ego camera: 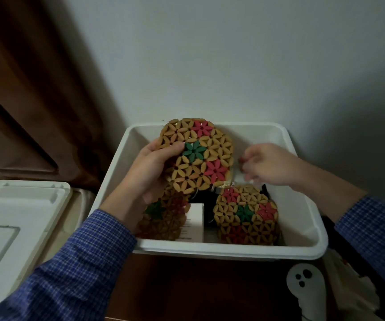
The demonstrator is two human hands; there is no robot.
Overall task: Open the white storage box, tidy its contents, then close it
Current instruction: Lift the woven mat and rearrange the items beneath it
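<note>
The white storage box [302, 228] stands open against the wall. My left hand [149, 172] grips a round woven mat [200, 156] with red and green flower patterns, lifted and tilted above the box's left half. A second mat [247, 214] lies in the box at the right. A third mat [163, 218] sits under my left wrist, partly hidden. My right hand [268, 164] hovers over the back right of the box with loosely curled fingers; it is blurred and seems to hold nothing. A small white carton [195, 222] stands between the mats.
The box's white lid [13, 228] lies flat to the left. A brown curtain [24, 89] hangs at the left, and a pale wall rises behind the box. A white cloth with black dots [307, 288] lies in front of the box on a dark wooden surface [198, 286].
</note>
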